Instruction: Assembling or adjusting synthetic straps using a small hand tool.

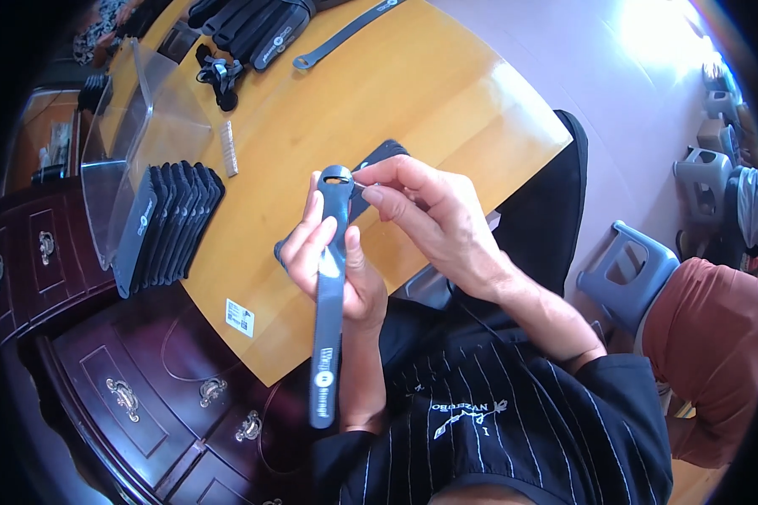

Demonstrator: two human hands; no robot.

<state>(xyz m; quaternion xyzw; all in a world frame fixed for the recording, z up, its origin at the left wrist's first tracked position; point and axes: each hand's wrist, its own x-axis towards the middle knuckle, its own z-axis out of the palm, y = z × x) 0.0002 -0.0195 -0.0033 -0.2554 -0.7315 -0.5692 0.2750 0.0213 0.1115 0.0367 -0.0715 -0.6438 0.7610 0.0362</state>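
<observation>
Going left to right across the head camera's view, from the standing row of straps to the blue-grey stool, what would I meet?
Upright row of dark straps, white label, dark strap being held, right hand, blue-grey stool.

Smooth, glossy dark strap [329, 303] in left-hand fingers [306, 241], satiny wood tabletop [446, 80] beneath them, clear shiny plastic panel [116, 143] off to their left

Home-like room, ornate-handled dark wood cabinet [164, 391], yellow wooden table [446, 80], plastic stools [642, 292]
</observation>
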